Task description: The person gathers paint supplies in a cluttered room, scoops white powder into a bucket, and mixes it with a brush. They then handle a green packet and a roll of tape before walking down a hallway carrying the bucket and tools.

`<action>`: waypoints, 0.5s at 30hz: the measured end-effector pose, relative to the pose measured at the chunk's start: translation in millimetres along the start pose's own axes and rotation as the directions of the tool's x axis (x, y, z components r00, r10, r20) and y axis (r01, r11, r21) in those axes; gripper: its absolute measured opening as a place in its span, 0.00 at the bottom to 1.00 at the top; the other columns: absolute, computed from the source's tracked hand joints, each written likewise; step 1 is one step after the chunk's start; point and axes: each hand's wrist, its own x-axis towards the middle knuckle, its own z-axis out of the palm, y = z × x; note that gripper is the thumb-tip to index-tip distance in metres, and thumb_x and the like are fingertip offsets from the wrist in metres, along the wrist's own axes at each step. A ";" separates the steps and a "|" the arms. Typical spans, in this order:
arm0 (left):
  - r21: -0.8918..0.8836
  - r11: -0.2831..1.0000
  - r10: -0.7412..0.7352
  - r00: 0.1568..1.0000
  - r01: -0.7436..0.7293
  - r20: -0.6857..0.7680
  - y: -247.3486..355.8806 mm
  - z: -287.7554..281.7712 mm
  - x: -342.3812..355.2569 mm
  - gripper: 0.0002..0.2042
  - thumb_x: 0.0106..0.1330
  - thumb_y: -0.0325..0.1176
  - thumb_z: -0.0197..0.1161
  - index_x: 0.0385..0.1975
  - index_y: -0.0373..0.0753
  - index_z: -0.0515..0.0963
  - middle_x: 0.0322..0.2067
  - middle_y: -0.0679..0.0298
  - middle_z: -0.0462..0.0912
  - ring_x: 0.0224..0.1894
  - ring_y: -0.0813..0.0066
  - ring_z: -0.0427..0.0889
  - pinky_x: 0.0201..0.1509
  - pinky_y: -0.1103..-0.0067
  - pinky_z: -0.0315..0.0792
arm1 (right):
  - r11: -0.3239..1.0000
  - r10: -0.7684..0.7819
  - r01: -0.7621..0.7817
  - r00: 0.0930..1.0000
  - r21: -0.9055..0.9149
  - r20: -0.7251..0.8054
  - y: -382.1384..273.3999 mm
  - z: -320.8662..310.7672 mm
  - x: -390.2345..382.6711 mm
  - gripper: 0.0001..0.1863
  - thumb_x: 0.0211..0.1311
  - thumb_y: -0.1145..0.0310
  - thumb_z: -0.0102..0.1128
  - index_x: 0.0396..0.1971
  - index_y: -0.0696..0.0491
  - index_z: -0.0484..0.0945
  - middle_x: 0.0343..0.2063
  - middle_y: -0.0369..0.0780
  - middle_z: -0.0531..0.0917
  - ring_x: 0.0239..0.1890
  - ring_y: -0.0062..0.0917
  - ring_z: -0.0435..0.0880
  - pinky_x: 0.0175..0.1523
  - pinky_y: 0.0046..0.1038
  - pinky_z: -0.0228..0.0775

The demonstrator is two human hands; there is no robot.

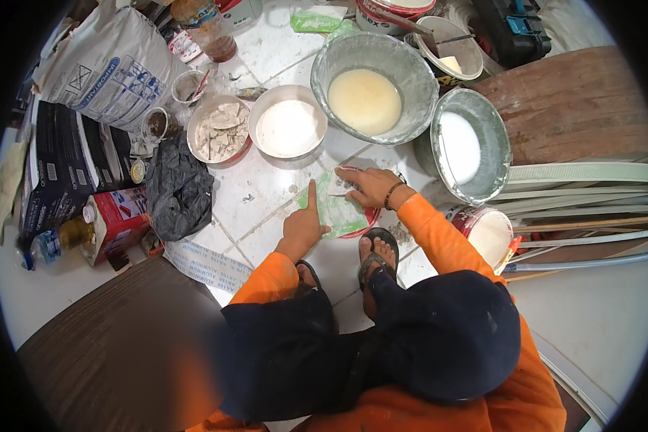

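A green, powder-dusted sheet (331, 212) lies in front of my feet, partly over a round red-rimmed thing (360, 229). My left hand (302, 227) grips the sheet's left side, its index finger stretched forward along the edge and its thumb at the near corner. Over the sheet's far right part, my right hand (378, 189) is closed on a small, whitish flat piece (340, 183) with some red at its edge. Its exact kind is hard to make out. The fingers' undersides are hidden.
Beyond my hands stand a bowl of white powder (288, 126), a bowl of dry flakes (225, 133), a basin of cloudy yellowish liquid (324, 83) and a bucket of white liquid (498, 137). Left is a black plastic bag (180, 191); right are a tub (491, 234) and long strips (583, 198).
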 end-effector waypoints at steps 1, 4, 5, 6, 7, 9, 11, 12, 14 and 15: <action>-0.005 1.000 0.014 1.000 -0.014 -0.005 -0.7 0.5 0.7 0.63 0.53 0.41 0.77 0.75 0.42 0.26 0.34 0.43 0.85 0.38 0.46 0.86 0.42 0.62 0.78 | 1.000 -0.005 0.005 1.000 -0.023 0.003 1.2 -3.0 0.8 0.33 0.63 0.57 0.59 0.69 0.38 0.64 0.39 0.49 0.86 0.42 0.48 0.84 0.48 0.47 0.76; -0.024 0.999 0.029 0.999 -0.030 -0.031 -2.7 2.2 0.0 0.64 0.53 0.41 0.77 0.75 0.43 0.25 0.34 0.41 0.85 0.38 0.44 0.85 0.43 0.61 0.78 | 0.995 -0.040 0.043 0.998 -0.089 0.041 3.3 -8.6 1.4 0.34 0.63 0.56 0.58 0.69 0.38 0.64 0.37 0.47 0.86 0.40 0.47 0.85 0.47 0.47 0.76; -0.030 0.999 0.033 0.999 -0.034 -0.035 -3.0 2.6 0.0 0.64 0.53 0.41 0.77 0.75 0.43 0.25 0.34 0.41 0.85 0.38 0.44 0.85 0.43 0.61 0.78 | 0.992 -0.060 0.064 0.997 -0.107 0.047 3.7 -9.3 3.5 0.34 0.62 0.56 0.58 0.70 0.38 0.63 0.36 0.47 0.86 0.40 0.47 0.85 0.46 0.47 0.76; -0.030 0.999 0.030 0.999 -0.030 -0.026 -2.8 3.1 0.0 0.64 0.53 0.41 0.77 0.75 0.43 0.25 0.34 0.41 0.85 0.38 0.43 0.85 0.43 0.60 0.78 | 0.990 -0.076 0.078 0.997 -0.114 0.028 3.8 -8.5 5.8 0.34 0.62 0.56 0.58 0.70 0.38 0.63 0.36 0.46 0.86 0.39 0.48 0.85 0.46 0.47 0.76; -0.031 0.999 0.027 1.000 -0.027 -0.008 -2.3 3.0 0.4 0.63 0.53 0.41 0.77 0.75 0.43 0.26 0.34 0.42 0.85 0.39 0.45 0.86 0.43 0.61 0.78 | 0.991 -0.061 0.067 0.996 -0.113 0.063 4.5 -8.8 10.4 0.34 0.62 0.56 0.57 0.69 0.39 0.64 0.38 0.47 0.86 0.41 0.48 0.84 0.47 0.46 0.76; -0.024 1.000 0.008 1.000 -0.009 -0.021 -0.9 2.7 1.1 0.63 0.53 0.40 0.77 0.75 0.43 0.27 0.35 0.44 0.86 0.40 0.48 0.86 0.44 0.63 0.78 | 0.989 -0.141 0.142 0.990 -0.040 0.027 2.4 -5.2 20.0 0.34 0.62 0.56 0.57 0.69 0.41 0.65 0.40 0.48 0.86 0.43 0.47 0.84 0.49 0.46 0.75; -0.007 1.000 0.003 1.000 -0.003 -0.012 0.6 2.0 0.5 0.63 0.53 0.41 0.77 0.75 0.43 0.27 0.35 0.45 0.86 0.40 0.48 0.86 0.44 0.63 0.78 | 0.991 -0.130 0.126 0.988 0.047 0.079 -1.8 -1.1 25.7 0.33 0.63 0.56 0.56 0.68 0.44 0.66 0.46 0.49 0.84 0.49 0.47 0.82 0.53 0.46 0.73; -0.004 1.000 -0.005 1.000 0.005 -0.028 1.0 1.4 -0.2 0.63 0.53 0.41 0.77 0.75 0.43 0.27 0.35 0.45 0.86 0.40 0.48 0.86 0.44 0.63 0.78 | 0.992 -0.120 0.119 0.993 0.030 0.011 -4.8 1.3 24.7 0.33 0.63 0.56 0.56 0.69 0.44 0.66 0.47 0.49 0.84 0.49 0.46 0.82 0.53 0.46 0.73; -0.004 1.000 0.007 1.000 -0.007 -0.030 0.8 0.8 -0.9 0.63 0.53 0.41 0.77 0.75 0.43 0.28 0.34 0.45 0.86 0.39 0.47 0.86 0.43 0.64 0.79 | 0.992 -0.118 0.120 0.988 0.021 -0.096 -9.6 5.3 15.3 0.33 0.63 0.56 0.57 0.69 0.43 0.65 0.47 0.48 0.84 0.50 0.46 0.82 0.54 0.46 0.73; -0.012 1.000 -0.004 1.000 0.003 -0.025 0.4 0.7 -0.2 0.63 0.52 0.41 0.77 0.75 0.43 0.28 0.34 0.45 0.86 0.38 0.47 0.86 0.43 0.64 0.79 | 0.995 -0.072 0.078 0.991 0.057 -0.113 -9.6 6.1 6.3 0.34 0.62 0.55 0.57 0.69 0.42 0.65 0.46 0.48 0.85 0.48 0.46 0.83 0.53 0.46 0.74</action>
